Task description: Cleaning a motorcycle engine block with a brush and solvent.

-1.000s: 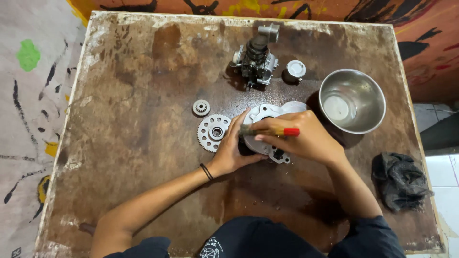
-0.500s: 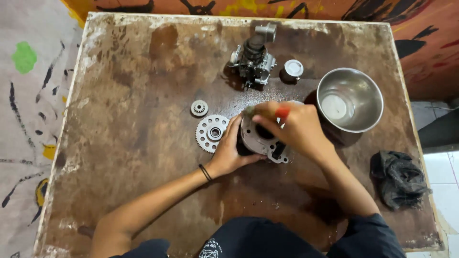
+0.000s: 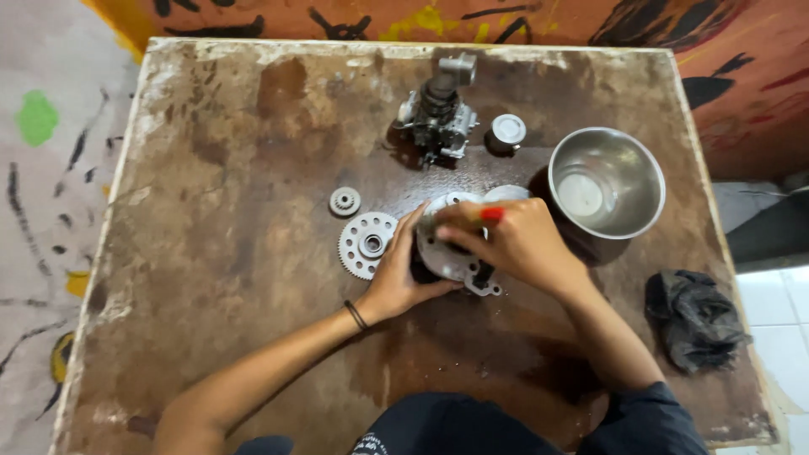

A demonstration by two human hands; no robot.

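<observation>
While my left hand (image 3: 403, 278) cups the round grey metal housing (image 3: 451, 253) at the middle of the worktop (image 3: 211, 168), my right hand (image 3: 518, 244) holds a red-handled tool (image 3: 491, 215) in a closed grip over its top. Best done, I judge, by pinning the housing flat and keeping the tool square to it. Cast metal, dull and pitted. Just left, a toothed gear plate (image 3: 366, 244) and small gear (image 3: 344, 200); right, a shiny steel bowl (image 3: 628, 156).
</observation>
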